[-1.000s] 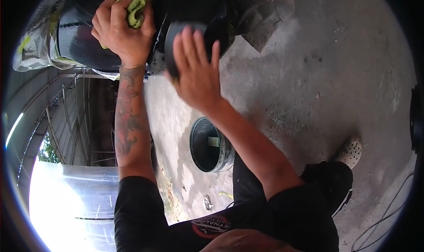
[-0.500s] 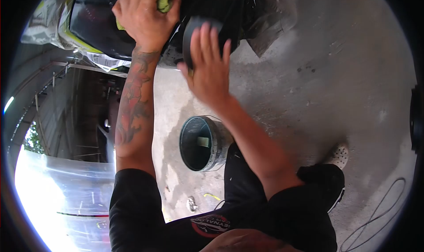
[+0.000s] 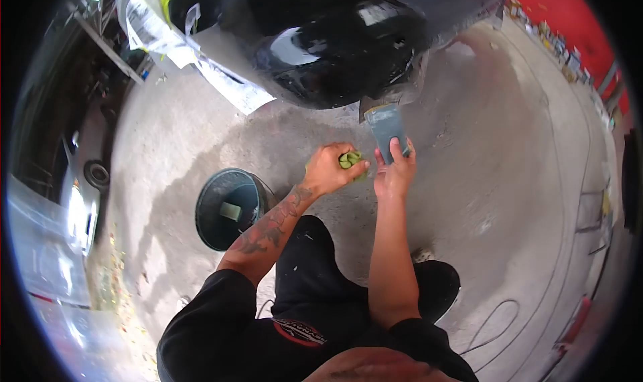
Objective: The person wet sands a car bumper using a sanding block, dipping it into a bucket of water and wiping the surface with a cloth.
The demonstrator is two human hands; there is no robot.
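My left hand [image 3: 326, 170] is closed around a crumpled yellow-green cloth [image 3: 349, 160], held in the air above the concrete floor. My right hand [image 3: 396, 176] grips the lower end of a grey sheet of sandpaper [image 3: 386, 129] between thumb and fingers. The sheet points up toward a glossy black car bumper [image 3: 321, 70], with a gap between hands and bumper. White highlights shine on the bumper's dark surface. Whether a backing block lies behind the sandpaper, I cannot tell.
A dark bucket [image 3: 202, 214] stands at my left with a pale block [image 3: 231, 211] inside. Newspaper masking [image 3: 231, 87] hangs off the car's left side. A thin cable [image 3: 499, 338] loops on the floor at lower right. Wet patches darken the concrete.
Both hands have come down off the black bumper, keeping the cloth and the sandpaper. My right hand went from flat over the sheet to gripping its end. The view has pulled back.
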